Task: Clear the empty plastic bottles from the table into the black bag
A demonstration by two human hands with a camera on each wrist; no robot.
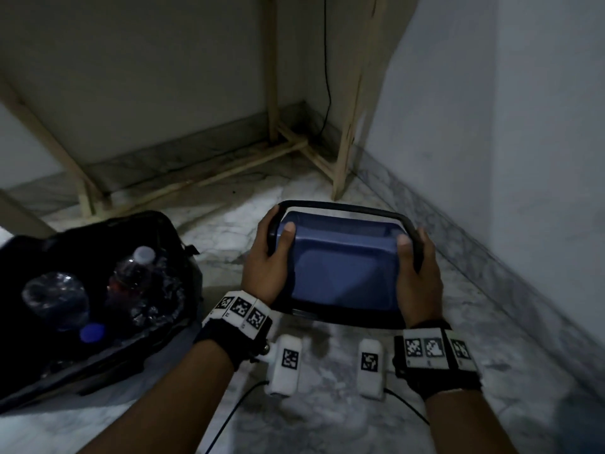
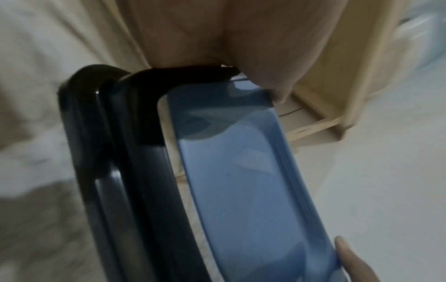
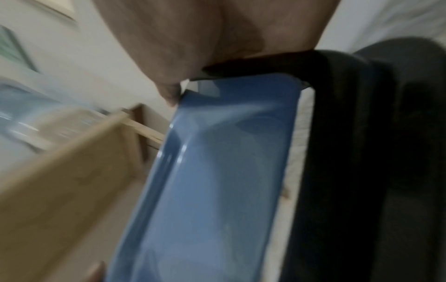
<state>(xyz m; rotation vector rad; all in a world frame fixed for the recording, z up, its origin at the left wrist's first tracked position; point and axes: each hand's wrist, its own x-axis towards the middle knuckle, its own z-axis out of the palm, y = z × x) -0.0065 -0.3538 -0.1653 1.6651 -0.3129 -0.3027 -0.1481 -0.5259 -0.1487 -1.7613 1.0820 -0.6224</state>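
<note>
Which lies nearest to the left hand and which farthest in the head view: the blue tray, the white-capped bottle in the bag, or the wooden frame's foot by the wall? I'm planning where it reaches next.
1. Blue tray: gripped by the left hand at its left edge.
2. White-capped bottle: leftward, inside the black bag.
3. Wooden frame's foot: farther ahead, by the right wall.

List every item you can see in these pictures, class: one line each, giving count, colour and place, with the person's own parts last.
Blue plastic tray with black rim: one, blue and black, held above the floor between both hands.
Black bag: one, black, open on the floor at left.
Clear plastic bottles: at least two, clear, inside the bag.
Wooden table frame: one, pale wood, against the wall.
Marble floor: white-grey, underfoot.
Left hand: grips the tray's left edge.
Right hand: grips the tray's right edge.
</note>
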